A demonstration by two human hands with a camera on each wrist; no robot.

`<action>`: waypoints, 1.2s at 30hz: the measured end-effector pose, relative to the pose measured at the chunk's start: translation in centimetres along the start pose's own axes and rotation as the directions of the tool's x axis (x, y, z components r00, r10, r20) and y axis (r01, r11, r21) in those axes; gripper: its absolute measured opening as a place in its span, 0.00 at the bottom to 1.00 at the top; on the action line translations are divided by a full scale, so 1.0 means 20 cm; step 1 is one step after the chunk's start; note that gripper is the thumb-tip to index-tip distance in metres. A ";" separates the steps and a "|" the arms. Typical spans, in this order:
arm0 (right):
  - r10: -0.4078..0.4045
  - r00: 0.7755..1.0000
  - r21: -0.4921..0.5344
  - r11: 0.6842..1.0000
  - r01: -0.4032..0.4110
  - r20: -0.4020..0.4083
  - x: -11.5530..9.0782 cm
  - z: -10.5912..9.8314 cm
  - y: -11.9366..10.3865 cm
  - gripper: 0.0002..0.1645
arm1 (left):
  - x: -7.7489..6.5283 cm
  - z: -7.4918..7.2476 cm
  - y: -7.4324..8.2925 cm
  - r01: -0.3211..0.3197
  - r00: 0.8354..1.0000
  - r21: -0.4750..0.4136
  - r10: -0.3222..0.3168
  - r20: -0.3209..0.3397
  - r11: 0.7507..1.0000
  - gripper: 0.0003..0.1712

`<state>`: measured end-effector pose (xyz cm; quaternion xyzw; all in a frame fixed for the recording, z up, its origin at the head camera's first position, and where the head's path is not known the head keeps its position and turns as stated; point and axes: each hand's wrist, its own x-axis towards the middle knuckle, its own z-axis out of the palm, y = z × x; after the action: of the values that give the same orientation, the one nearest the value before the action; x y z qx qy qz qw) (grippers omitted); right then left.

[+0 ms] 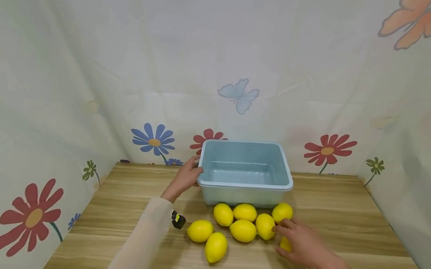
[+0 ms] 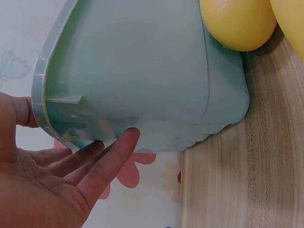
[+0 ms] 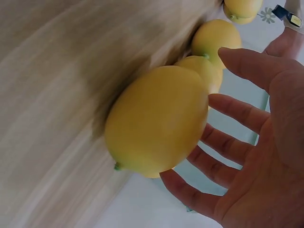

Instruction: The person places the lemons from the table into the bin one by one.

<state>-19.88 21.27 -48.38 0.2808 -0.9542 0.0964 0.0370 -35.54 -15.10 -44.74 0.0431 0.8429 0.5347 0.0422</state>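
Observation:
A light blue plastic basin stands toward the back of the wooden table. My left hand holds its left side; in the left wrist view the thumb hooks over the rim and the fingers reach under it along the outer wall. Over the front right of the lemons hovers my right hand, partly covering one yellow lemon. That lemon appears large in the right wrist view, with the fingers spread loosely behind it and the thumb apart from it.
Several more lemons lie along the basin's front, two of them, including one lemon, farther left and nearer me. Fabric walls printed with flowers and butterflies enclose the table at the back and sides.

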 end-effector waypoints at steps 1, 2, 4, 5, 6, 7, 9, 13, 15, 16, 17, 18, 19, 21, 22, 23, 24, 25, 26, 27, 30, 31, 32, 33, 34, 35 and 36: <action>0.000 1.000 -0.002 1.000 0.000 -0.005 0.00 0.00 0.00 0.26 | 0.00 0.00 0.00 0.003 1.000 0.001 -0.003 -0.001 1.000 0.35; 0.000 1.000 -0.004 1.000 0.000 -0.013 -0.01 0.01 0.00 0.26 | 0.00 0.00 0.00 0.004 1.000 0.000 -0.004 0.001 1.000 0.35; -0.004 1.000 -0.004 1.000 0.003 -0.029 -0.02 0.01 0.01 0.26 | 0.00 0.00 0.01 0.008 1.000 -0.008 -0.008 0.004 1.000 0.35; -0.005 0.999 -0.001 1.000 0.005 -0.033 -0.03 0.01 0.01 0.26 | 0.01 0.00 0.01 0.010 1.000 -0.015 -0.010 0.007 1.000 0.34; -0.006 0.999 0.004 1.000 0.006 -0.032 -0.03 0.01 0.02 0.27 | 0.01 -0.01 0.01 0.011 1.000 -0.017 -0.011 0.004 1.000 0.34; -0.001 1.000 0.009 1.000 0.001 -0.024 -0.04 0.01 0.02 0.27 | 0.01 -0.01 0.01 0.011 1.000 -0.017 -0.011 0.000 1.000 0.34; 0.008 1.000 0.017 1.000 -0.008 0.001 -0.05 0.01 0.03 0.28 | 0.02 -0.01 0.01 0.011 1.000 -0.018 -0.011 -0.013 1.000 0.34; 0.018 0.999 0.019 1.000 -0.019 0.048 -0.06 0.03 0.04 0.31 | 0.03 -0.02 0.01 0.017 0.998 0.005 -0.016 -0.054 1.000 0.33; 0.023 0.998 0.028 0.999 -0.025 0.066 -0.06 0.04 0.04 0.32 | 0.03 -0.02 0.02 0.024 0.997 0.013 -0.023 -0.067 1.000 0.33; 0.024 0.997 0.034 0.999 -0.026 0.076 -0.07 0.05 0.04 0.32 | 0.03 -0.03 0.03 0.028 0.997 0.017 -0.027 -0.071 0.999 0.32; 0.017 0.997 0.035 0.999 -0.020 0.079 -0.07 0.05 0.05 0.32 | 0.03 -0.03 0.03 0.032 0.997 0.020 -0.030 -0.073 0.999 0.32; 0.015 0.996 0.041 0.999 -0.018 0.087 -0.07 0.06 0.05 0.32 | 0.02 -0.03 0.03 0.035 0.997 0.019 -0.034 -0.071 0.999 0.32; 0.007 0.996 0.042 0.999 -0.010 0.091 -0.07 0.07 0.05 0.32 | 0.02 -0.03 0.03 0.036 0.997 0.017 -0.034 -0.066 0.999 0.32; -0.013 0.996 0.045 0.999 0.009 0.092 -0.07 0.08 0.05 0.30 | 0.02 -0.03 0.04 0.041 0.998 0.006 -0.041 -0.055 0.999 0.33; -0.024 0.996 0.038 0.999 0.021 0.087 -0.07 0.08 0.05 0.29 | 0.02 -0.03 0.04 0.042 0.998 0.002 -0.042 -0.047 0.999 0.33; -0.034 0.996 0.032 0.999 0.032 0.079 -0.07 0.09 0.05 0.29 | 0.02 -0.03 0.05 0.044 0.998 -0.003 -0.044 -0.040 0.999 0.33; -0.041 0.996 0.031 0.999 0.039 0.075 -0.07 0.09 0.05 0.28 | 0.02 -0.03 0.05 0.046 0.998 -0.010 -0.046 -0.032 0.999 0.33; -0.049 0.997 0.026 0.999 0.047 0.066 -0.07 0.09 0.05 0.26 | 0.02 -0.03 0.05 0.048 0.998 -0.013 -0.048 -0.027 0.999 0.33; -0.055 0.997 0.022 0.998 0.054 0.060 -0.07 0.10 0.05 0.25 | 0.02 -0.03 0.05 0.052 0.998 -0.017 -0.053 -0.024 0.998 0.33; -0.060 0.997 0.019 0.998 0.059 0.055 -0.07 0.10 0.05 0.25 | 0.02 -0.02 0.05 0.054 0.998 -0.019 -0.054 -0.021 0.998 0.33; -0.068 0.996 0.025 0.997 0.067 0.054 -0.07 0.10 0.06 0.24 | 0.02 -0.02 0.05 0.058 0.998 -0.022 -0.058 -0.015 0.998 0.33; -0.067 0.996 0.027 0.997 0.065 0.060 -0.06 0.09 0.06 0.24 | 0.02 -0.02 0.05 0.057 0.998 -0.023 -0.058 -0.016 0.998 0.33; -0.065 0.995 0.032 0.998 0.063 0.070 -0.06 0.09 0.06 0.25 | 0.02 -0.02 0.05 0.056 0.998 -0.024 -0.056 -0.014 0.998 0.33; -0.063 0.995 0.035 0.998 0.060 0.077 -0.06 0.08 0.06 0.25 | 0.02 -0.02 0.05 0.055 0.998 -0.026 -0.055 -0.013 0.998 0.33; -0.060 0.995 0.040 0.998 0.056 0.084 -0.05 0.07 0.06 0.26 | 0.02 -0.02 0.05 0.055 0.998 -0.027 -0.055 -0.013 0.998 0.33; -0.056 0.994 0.043 0.998 0.052 0.091 -0.05 0.06 0.05 0.27 | 0.02 -0.02 0.05 0.056 0.998 -0.029 -0.057 -0.012 0.998 0.33; -0.051 0.994 0.046 0.998 0.047 0.097 -0.04 0.05 0.05 0.27 | 0.02 -0.02 0.05 0.058 0.998 -0.033 -0.058 -0.011 0.998 0.33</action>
<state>-19.80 22.34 -49.70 0.3093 -0.9453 0.1024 -0.0136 -35.89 -15.02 -43.63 0.0148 0.8352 0.5471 0.0532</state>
